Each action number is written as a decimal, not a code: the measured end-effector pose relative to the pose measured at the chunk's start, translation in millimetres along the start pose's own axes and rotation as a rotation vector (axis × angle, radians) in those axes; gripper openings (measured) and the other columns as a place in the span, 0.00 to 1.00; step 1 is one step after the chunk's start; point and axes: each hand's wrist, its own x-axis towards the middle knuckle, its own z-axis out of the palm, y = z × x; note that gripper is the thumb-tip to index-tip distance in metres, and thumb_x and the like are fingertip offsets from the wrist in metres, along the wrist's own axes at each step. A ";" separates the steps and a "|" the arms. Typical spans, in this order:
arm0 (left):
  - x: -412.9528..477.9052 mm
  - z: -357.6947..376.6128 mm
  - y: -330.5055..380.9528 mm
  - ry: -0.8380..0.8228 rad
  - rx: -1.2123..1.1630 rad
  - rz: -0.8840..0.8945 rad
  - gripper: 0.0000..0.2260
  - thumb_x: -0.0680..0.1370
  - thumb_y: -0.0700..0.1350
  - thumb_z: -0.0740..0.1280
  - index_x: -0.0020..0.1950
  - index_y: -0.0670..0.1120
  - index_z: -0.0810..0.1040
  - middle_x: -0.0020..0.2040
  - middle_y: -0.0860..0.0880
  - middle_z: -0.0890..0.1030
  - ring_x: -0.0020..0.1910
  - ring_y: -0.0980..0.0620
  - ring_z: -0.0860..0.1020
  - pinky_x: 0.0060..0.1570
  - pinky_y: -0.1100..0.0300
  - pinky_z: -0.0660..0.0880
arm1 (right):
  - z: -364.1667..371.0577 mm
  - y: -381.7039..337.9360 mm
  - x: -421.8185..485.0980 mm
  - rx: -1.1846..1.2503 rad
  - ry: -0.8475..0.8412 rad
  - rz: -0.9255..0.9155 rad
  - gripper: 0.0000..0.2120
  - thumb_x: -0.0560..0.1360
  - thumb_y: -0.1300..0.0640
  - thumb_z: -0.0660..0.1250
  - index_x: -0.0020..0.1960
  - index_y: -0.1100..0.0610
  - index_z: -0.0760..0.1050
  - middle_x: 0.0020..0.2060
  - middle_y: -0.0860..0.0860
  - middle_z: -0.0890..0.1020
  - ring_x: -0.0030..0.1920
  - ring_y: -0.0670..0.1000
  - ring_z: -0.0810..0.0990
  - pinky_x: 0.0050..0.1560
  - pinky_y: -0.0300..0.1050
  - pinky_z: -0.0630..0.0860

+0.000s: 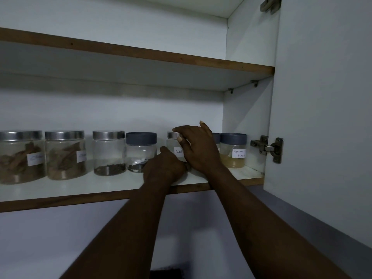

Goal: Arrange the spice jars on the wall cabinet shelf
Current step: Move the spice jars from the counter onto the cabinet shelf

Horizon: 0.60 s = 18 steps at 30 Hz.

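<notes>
A white shelf (100, 188) with a brown front edge carries a row of clear jars. From the left stand two big silver-lidded bark jars (20, 158) (64, 156), each with a white label. Next come a silver-lidded seed jar (108, 154) and a grey-lid jar (141, 150) with a little dark stuff at the bottom.

Just right of that stands the "Black" jar (173, 147), silver-lidded and upright on the shelf, with only the start of its label readable. Both hands are on it. The right hand (199, 152) covers its front and right side, thumb and forefinger pinching the rim of the lid while another finger sticks up free. The left hand (163, 170) sits low at the jar's foot with its back to the camera, one digit up against the left wall of the glass. Its other fingers are hidden, so I cannot tell whether it grips or merely rests there.

Behind the right hand shows a sliver of another grey lid (216, 137). Just beside it is the "Garam Masala" jar (233, 152), grey-lidded with pale powder, nearest the cabinet's side wall.

The door (322, 117) stands open at right on a metal hinge (267, 148). An upper shelf (141, 55) runs above the row.
</notes>
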 end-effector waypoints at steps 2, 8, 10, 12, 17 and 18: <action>-5.4 3.4 -1.1 -0.008 0.011 -0.001 0.40 0.72 0.62 0.75 0.74 0.43 0.62 0.68 0.41 0.76 0.66 0.39 0.76 0.62 0.47 0.73 | -0.6 -1.5 -7.2 -0.021 0.009 -0.020 0.17 0.84 0.52 0.60 0.70 0.52 0.77 0.64 0.49 0.83 0.66 0.49 0.78 0.81 0.54 0.53; -10.6 0.8 8.0 0.011 -0.047 0.016 0.42 0.69 0.63 0.78 0.73 0.42 0.65 0.67 0.42 0.77 0.65 0.40 0.77 0.61 0.48 0.75 | -11.2 4.8 -5.3 0.013 0.238 0.112 0.17 0.85 0.53 0.58 0.69 0.57 0.77 0.63 0.53 0.83 0.65 0.52 0.78 0.78 0.52 0.59; -15.5 -1.3 6.9 0.034 -0.121 -0.004 0.41 0.68 0.61 0.79 0.71 0.41 0.67 0.66 0.41 0.78 0.65 0.40 0.77 0.62 0.46 0.76 | -11.9 4.7 -7.3 0.010 0.310 0.153 0.17 0.84 0.54 0.58 0.67 0.58 0.78 0.61 0.53 0.83 0.63 0.53 0.78 0.75 0.52 0.63; -19.0 -3.3 3.8 0.084 -0.192 -0.029 0.37 0.69 0.57 0.80 0.68 0.40 0.70 0.64 0.41 0.79 0.63 0.40 0.78 0.60 0.47 0.78 | -11.6 4.9 -10.2 -0.005 0.363 0.173 0.15 0.84 0.55 0.59 0.65 0.58 0.79 0.60 0.54 0.84 0.62 0.53 0.78 0.73 0.52 0.66; -21.9 -18.1 -19.4 0.157 -0.135 -0.010 0.15 0.75 0.51 0.74 0.53 0.41 0.82 0.49 0.45 0.84 0.49 0.47 0.81 0.38 0.61 0.70 | -11.3 6.1 -10.3 -0.022 0.365 0.118 0.14 0.83 0.55 0.59 0.63 0.57 0.79 0.58 0.52 0.84 0.59 0.52 0.79 0.69 0.51 0.67; -23.3 -24.4 -27.4 0.178 -0.120 -0.018 0.13 0.75 0.51 0.74 0.49 0.42 0.83 0.45 0.46 0.83 0.47 0.48 0.82 0.34 0.62 0.67 | -11.4 6.2 -10.7 -0.020 0.341 0.124 0.15 0.84 0.53 0.59 0.63 0.56 0.79 0.58 0.52 0.84 0.59 0.52 0.79 0.68 0.51 0.68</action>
